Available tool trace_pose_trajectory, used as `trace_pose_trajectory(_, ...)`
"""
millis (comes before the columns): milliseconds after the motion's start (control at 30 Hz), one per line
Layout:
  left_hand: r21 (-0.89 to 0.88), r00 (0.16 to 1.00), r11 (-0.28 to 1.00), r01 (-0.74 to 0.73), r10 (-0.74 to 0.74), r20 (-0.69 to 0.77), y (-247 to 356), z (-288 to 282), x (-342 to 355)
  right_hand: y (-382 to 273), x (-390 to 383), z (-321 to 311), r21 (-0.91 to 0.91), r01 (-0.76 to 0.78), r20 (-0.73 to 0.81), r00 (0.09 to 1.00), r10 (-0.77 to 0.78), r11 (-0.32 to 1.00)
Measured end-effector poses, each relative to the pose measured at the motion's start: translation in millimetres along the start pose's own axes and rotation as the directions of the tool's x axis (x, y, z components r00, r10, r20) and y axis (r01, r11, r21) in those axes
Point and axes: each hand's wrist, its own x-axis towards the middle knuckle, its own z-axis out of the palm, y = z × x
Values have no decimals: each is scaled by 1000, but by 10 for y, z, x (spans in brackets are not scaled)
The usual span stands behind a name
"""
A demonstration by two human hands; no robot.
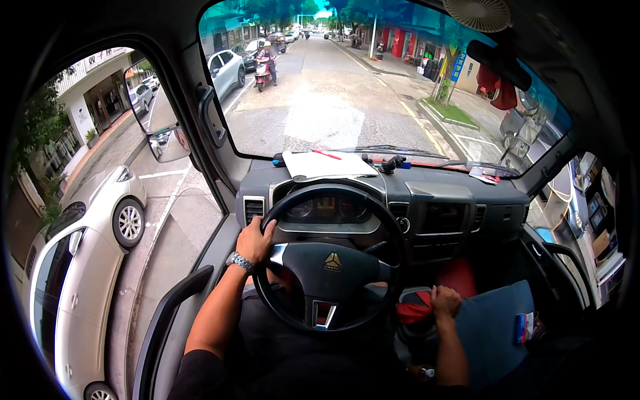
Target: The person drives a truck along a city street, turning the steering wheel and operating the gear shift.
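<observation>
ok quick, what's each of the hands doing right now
Left hand: closed on the steering wheel.
Right hand: curled closed beside the red cloth; can't tell if it's holding anything.

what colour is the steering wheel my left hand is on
The steering wheel is black with silver-coloured spoke trim, best seen in the head view.

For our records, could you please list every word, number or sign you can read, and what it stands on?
Lettering, uncopied:
Steering wheel hub: below gold emblem, too small.
Blue roadside sign: pale, too small.
Building sign: too blurred.
Instrument display: too blurred.
Seat packet: any print too small.
</observation>
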Motion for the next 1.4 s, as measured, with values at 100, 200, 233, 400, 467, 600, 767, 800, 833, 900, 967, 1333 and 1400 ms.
trace_pose_trajectory(100, 4, 1000, 1000, 12, -12, -14, 44, -46, -94, -49, -50, -7, -13, -37, 9, 999, 37, 999)
trace_pose_trajectory(200, -10, 1000, 1000, 11, -11, -11, 38, -62, -94, -67, -49, 31, -33, -34, -17, 999, 33, 999)
trace_pose_trajectory(233, -13, 1000, 1000, 11, -11, -10, 26, -68, -94, -75, -53, 43, -17, -27, -20, 999, 27, 999)
trace_pose_trajectory(400, -20, 999, 1000, -8, 8, -40, -73, -13, -72, -77, -27, 8, -18, -44, 5, 999, 44, 999)
trace_pose_trajectory(467, -30, 999, 1000, -4, 3, -33, -74, -9, -73, -59, -21, -21, -2, -13, -20, 1000, 13, 1000)
trace_pose_trajectory(600, -49, 1000, 999, 13, -14, -19, -12, -58, -98, -43, 49, -28, 30, -4, -3, 1000, 4, 1000)
trace_pose_trajectory(767, -179, 998, 982, 59, -53, 38, -79, -29, -91, -3, 10, -55, 8, -28, -2, 1000, 28, 1000)
trace_pose_trajectory(800, -182, 1000, 983, 31, -31, 5, -94, 28, -92, 18, -15, -126, -6, -36, -1, 999, 36, 999)
trace_pose_trajectory(833, -186, 1000, 983, 1, -6, -26, -128, 78, -83, 7, -52, -105, -5, -37, 26, 999, 37, 999)
trace_pose_trajectory(900, -205, 998, 977, 63, -55, 44, 88, -30, -122, 64, -50, -62, 1, -67, 35, 997, 67, 998)
trace_pose_trajectory(967, -232, 999, 972, 29, -24, 21, -142, 12, -108, 4, 15, -29, 10, -76, 81, 994, 75, 997)
trace_pose_trajectory(1333, -385, 999, 922, 30, -23, 24, -501, 165, -300, -81, -58, -95, 60, -58, -7, 998, 58, 997)
trace_pose_trajectory(1400, -415, 999, 910, 3, -16, -28, -489, 196, -342, -59, 1, -103, 20, -39, 11, 999, 39, 999)
